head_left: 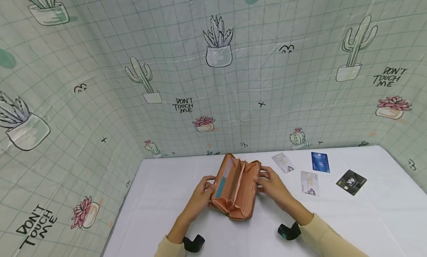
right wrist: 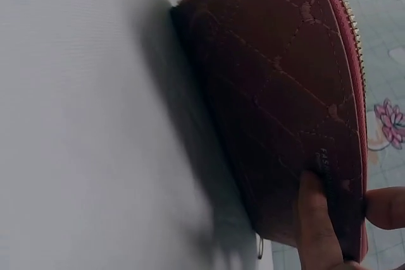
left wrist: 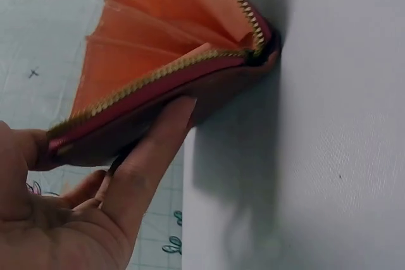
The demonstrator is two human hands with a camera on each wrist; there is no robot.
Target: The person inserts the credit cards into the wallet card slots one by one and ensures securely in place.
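While the wallet is spread open over the white table in the head view, left hand and right hand pinch its opposite sides; cards lie to the right. Left wrist: one finger braces the outside below the zipper. Right wrist: finger on quilted cover, thumb at rim. Judgement: light, even outward pull should keep it spread.

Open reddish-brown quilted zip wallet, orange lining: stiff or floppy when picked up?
The reddish-brown quilted zip wallet likely has fairly stiff covers: the one by the right hand looks flat. Its thin orange pleated dividers probably flex, fanning like an accordion. It may flop wider when lifted, since the gold-toothed zipper is undone.
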